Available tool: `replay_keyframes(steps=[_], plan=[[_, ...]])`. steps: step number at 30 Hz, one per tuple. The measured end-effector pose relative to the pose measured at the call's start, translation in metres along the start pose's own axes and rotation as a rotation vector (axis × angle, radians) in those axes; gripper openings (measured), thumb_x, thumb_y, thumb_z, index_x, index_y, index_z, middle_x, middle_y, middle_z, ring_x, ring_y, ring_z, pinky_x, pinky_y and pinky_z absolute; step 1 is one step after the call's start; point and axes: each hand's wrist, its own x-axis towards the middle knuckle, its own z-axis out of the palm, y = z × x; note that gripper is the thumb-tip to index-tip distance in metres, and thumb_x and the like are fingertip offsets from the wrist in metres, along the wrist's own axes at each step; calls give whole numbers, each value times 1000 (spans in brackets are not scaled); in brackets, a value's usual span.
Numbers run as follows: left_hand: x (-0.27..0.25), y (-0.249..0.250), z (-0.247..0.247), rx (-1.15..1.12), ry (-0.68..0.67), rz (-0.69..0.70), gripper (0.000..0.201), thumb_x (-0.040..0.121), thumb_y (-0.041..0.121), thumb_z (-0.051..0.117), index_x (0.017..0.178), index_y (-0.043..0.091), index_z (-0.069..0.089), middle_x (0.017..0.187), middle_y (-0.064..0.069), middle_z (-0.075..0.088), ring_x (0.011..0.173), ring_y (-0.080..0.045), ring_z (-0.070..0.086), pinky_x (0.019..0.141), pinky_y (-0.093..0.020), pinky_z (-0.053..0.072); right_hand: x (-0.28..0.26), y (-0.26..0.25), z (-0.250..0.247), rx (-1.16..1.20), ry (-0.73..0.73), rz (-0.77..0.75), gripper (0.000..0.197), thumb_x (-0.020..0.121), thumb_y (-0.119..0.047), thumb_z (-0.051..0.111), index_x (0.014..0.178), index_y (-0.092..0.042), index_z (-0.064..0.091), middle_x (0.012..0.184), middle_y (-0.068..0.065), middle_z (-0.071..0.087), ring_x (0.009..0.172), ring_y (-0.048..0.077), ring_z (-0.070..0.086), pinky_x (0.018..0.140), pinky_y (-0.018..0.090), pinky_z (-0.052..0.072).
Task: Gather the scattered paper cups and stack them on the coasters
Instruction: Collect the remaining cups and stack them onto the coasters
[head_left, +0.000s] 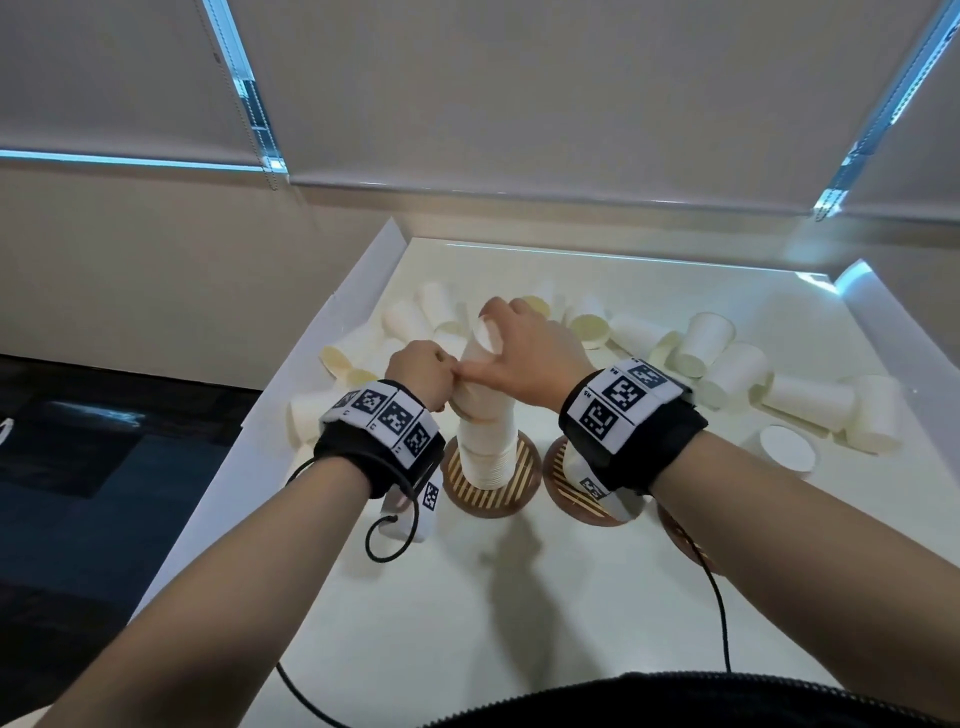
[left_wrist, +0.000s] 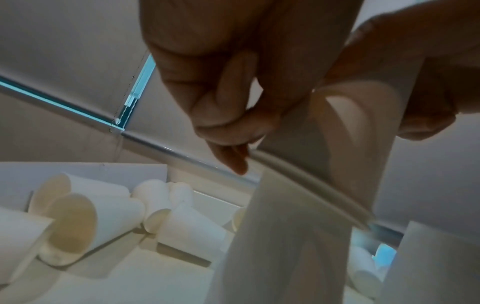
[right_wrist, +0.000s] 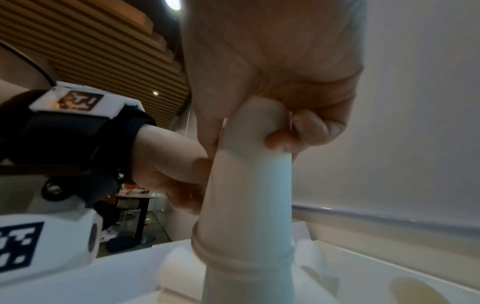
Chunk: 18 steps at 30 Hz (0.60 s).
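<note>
A tall stack of upturned white paper cups (head_left: 485, 441) stands on a round slatted wooden coaster (head_left: 491, 496) in the tray. My right hand (head_left: 488, 343) grips the top cup (right_wrist: 250, 125) from above, thumb on one side and fingers curled round the other. My left hand (head_left: 447, 374) has its fingers curled and pinches the side of the stack just below, near a cup rim (left_wrist: 311, 185). Loose cups lie on their sides in a left heap (head_left: 410, 319) and a right heap (head_left: 727, 364).
A second coaster (head_left: 563, 483) sits right of the stack, mostly hidden under my right wrist; a third coaster (head_left: 680, 540) peeks out below the forearm. The white tray (head_left: 519, 597) has raised walls at the left, far and right sides. Dark floor lies beyond its left edge.
</note>
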Motion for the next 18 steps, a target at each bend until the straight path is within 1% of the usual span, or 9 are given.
replay_keyframes(steps=[2,4,5,7,9,11,15,16,18], plan=[[3,-7,4,61,39,17,18,90,10,45,76,12,57,83,-12,66,74,-30,66,62,-30,48,-1,2,9,-76,-96,-1,66,84,-63,47,131,-17,42,121,5,51,101,27,59,71,32,41],[10,-17,6,121,69,13,21,89,13,48,72,10,59,93,-15,69,88,-33,66,70,-33,49,-1,4,20,-138,-189,-9,58,87,-54,50,132,-19,40,123,6,50,101,27,59,71,32,39],[15,-23,5,147,94,-11,20,90,13,49,76,7,62,99,-17,69,93,-34,64,74,-34,48,-2,5,25,-151,-228,-3,57,87,-52,51,132,-20,38,123,6,50,101,27,59,72,32,39],[29,-40,-2,162,168,-89,21,91,13,51,98,1,67,116,-20,60,105,-36,59,86,-38,49,-4,7,34,-148,-280,26,58,88,-54,50,133,-21,36,124,7,49,105,27,56,74,34,39],[41,-63,-9,162,245,-231,28,89,13,54,114,1,60,130,-22,43,116,-38,48,94,-43,45,-6,10,41,-132,-287,53,61,87,-59,47,133,-22,34,126,7,48,111,28,52,82,38,39],[47,-83,-14,171,315,-362,40,88,16,57,124,1,47,134,-23,35,123,-39,38,97,-48,39,-4,13,44,-105,-284,61,64,86,-67,39,133,-24,35,130,8,47,117,29,48,90,42,37],[48,-104,-16,158,350,-540,74,94,43,48,144,-3,18,145,-29,27,134,-44,28,108,-62,16,6,15,38,51,-274,95,72,85,-73,26,135,-22,42,133,7,48,122,28,45,96,43,35],[52,-111,-17,116,354,-564,76,94,43,48,145,-4,17,146,-30,28,134,-45,29,109,-62,15,10,16,37,123,-257,115,73,86,-72,24,133,-21,44,132,6,50,121,27,47,97,43,35],[61,-127,-17,-33,328,-559,72,94,35,51,144,-6,19,145,-30,31,133,-43,34,110,-55,24,18,18,35,251,-198,147,70,88,-70,23,128,-19,50,126,6,54,116,25,51,98,43,40]])
